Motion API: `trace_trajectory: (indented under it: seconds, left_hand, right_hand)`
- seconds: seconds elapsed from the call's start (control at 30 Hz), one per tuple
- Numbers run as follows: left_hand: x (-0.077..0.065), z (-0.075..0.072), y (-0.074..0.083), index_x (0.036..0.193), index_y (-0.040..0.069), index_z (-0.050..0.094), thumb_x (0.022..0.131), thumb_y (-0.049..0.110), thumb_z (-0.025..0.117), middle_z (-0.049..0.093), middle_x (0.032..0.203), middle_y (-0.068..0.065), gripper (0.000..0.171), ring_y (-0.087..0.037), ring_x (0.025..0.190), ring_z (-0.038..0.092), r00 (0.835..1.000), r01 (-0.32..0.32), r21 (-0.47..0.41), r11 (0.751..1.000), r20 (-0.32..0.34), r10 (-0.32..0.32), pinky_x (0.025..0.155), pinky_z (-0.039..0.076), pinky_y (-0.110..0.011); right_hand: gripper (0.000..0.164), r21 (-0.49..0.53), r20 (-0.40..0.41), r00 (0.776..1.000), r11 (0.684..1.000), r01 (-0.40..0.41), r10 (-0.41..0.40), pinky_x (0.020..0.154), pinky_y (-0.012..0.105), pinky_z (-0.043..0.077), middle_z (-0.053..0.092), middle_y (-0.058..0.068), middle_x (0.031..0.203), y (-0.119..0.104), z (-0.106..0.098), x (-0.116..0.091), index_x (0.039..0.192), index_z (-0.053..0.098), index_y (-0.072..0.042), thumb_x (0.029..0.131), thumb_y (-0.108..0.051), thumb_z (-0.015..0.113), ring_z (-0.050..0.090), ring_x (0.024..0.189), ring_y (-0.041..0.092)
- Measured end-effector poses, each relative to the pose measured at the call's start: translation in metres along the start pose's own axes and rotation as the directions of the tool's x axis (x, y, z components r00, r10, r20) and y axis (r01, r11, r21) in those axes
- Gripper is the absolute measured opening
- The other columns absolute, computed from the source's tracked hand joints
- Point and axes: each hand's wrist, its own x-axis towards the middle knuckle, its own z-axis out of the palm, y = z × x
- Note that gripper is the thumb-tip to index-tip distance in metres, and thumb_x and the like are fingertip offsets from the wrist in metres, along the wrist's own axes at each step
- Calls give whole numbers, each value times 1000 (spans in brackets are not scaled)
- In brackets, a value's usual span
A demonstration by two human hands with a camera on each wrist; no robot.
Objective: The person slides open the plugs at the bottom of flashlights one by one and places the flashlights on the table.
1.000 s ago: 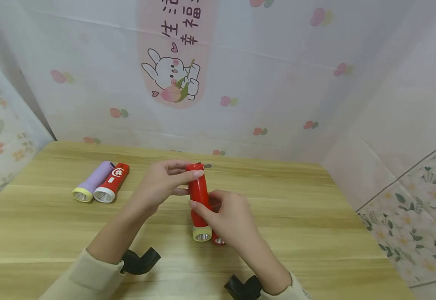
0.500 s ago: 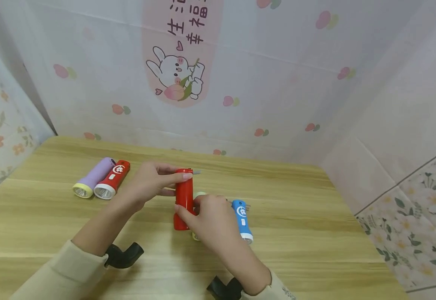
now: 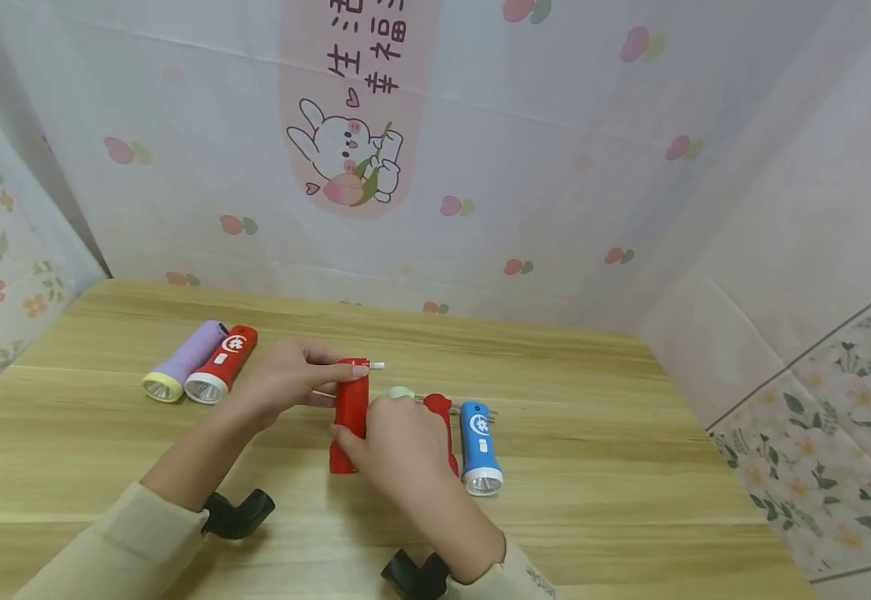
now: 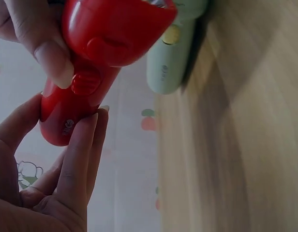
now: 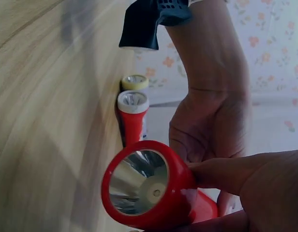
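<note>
Head-worn view: two hands hold a red flashlight (image 3: 350,408) just left of the lower centre of the frame, above a wood-grain table (image 3: 593,500). Metal prongs (image 3: 377,365) jut to the right from its top end, and its lamp face is turned out of sight. The right-wrist view shows that face: a round silver reflector (image 5: 139,182) inside a red rim, at lower centre. The left-wrist view adds a ridged red switch (image 4: 85,83) and a small pale logo on the body, both hidden from the head

The left hand (image 3: 282,379) grips the end with the prongs; in the left-wrist view its thumb and fingers close around it from the lower left. The right hand (image 3: 408,442) grips the body nearer the lamp, thumb on the near side, its other fingers mostly hidden in the head view

Behind the right hand, the head view shows only the tip of a pale green flashlight (image 3: 401,392); the left-wrist view, at upper centre, reveals its round yellow button (image 4: 171,35). Right of that hand lie a partly covered second red flashlight (image 3: 443,417) and a blue flashlight (image 3: 480,442). At left, a purple flashlight (image 3: 191,354) and a white-rimmed red flashlight (image 3: 231,358) lie side by side
</note>
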Motion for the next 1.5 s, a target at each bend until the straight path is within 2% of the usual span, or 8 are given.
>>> trace_trajectory:
  seconds: [0.13, 0.4, 0.57, 0.77, 0.97, 1.07, 1.23, 1.5]
  left_hand:
    - [7, 3, -9, 114, 6, 76, 87, 40, 78, 76, 108, -9, 44, -19, 89, 73, 1000, 28, 5, 1000, 6, -28, 85, 63, -36]
    - [10, 6, -19, 118, -2, 72, 90, 32, 75, 78, 104, -10, 44, -17, 88, 75, 998, 55, -51, 997, 22, -54, 87, 63, -36]
    - [13, 11, -22, 117, -3, 72, 90, 30, 75, 77, 107, -11, 43, -18, 90, 75, 997, 75, -55, 996, 13, -74, 86, 63, -36]
    - [17, 16, -26, 117, -3, 72, 89, 32, 76, 77, 107, -11, 45, -18, 89, 76, 994, 108, -72, 992, 7, -108, 85, 63, -34]
    - [24, 19, -31, 114, -5, 73, 90, 29, 77, 77, 103, -11, 42, -17, 87, 75, 992, 123, -92, 988, 12, -123, 83, 63, -34]
    - [27, 21, -35, 110, -3, 76, 88, 32, 79, 77, 94, -5, 41, -14, 82, 73, 991, 136, -49, 990, 4, -136, 78, 64, -31]
    - [28, 23, -37, 101, 4, 80, 88, 36, 78, 70, 79, 3, 34, -10, 71, 65, 993, 121, 87, 989, -1, -121, 67, 59, -23]
    - [26, 24, -35, 110, 4, 79, 89, 37, 77, 77, 91, -5, 39, -11, 74, 66, 994, 114, 152, 982, -15, -113, 70, 59, -24]
  right_hand:
    - [42, -46, 26, 1000, 999, -6, 7, 51, 29, 48, 54, -3, 59, -3, 6, 2, 88, 68, -13, 86, -54, 73, 50, 55, 14]
    - [40, -99, 23, 1000, 995, 2, 0, 52, 31, 51, 58, -1, 62, -4, 17, 4, 95, 70, -12, 85, -51, 75, 52, 54, 17]
    - [41, -154, 13, 1000, 988, 5, -3, 50, 31, 52, 58, 1, 61, -5, 23, 6, 93, 70, -12, 85, -52, 75, 51, 51, 18]
    - [45, -217, 3, 1000, 976, -11, 12, 45, 29, 46, 55, 1, 56, -6, 28, 8, 86, 70, -12, 85, -56, 74, 50, 47, 18]
    - [42, -210, -14, 1000, 978, -21, 18, 44, 27, 44, 56, 0, 56, -7, 30, 10, 87, 73, -13, 85, -54, 75, 49, 48, 17]
    - [39, -199, -9, 1000, 980, -29, 28, 44, 27, 45, 59, 1, 58, -8, 31, 10, 90, 74, -13, 86, -51, 75, 50, 48, 17]
    - [38, -184, -3, 999, 982, -42, 42, 46, 28, 49, 63, 2, 63, -9, 33, 10, 93, 73, -11, 85, -48, 76, 52, 50, 17]
    - [38, -154, 18, 998, 987, -56, 59, 49, 30, 51, 66, 3, 69, -7, 36, 14, 96, 73, -11, 86, -48, 75, 56, 54, 17]
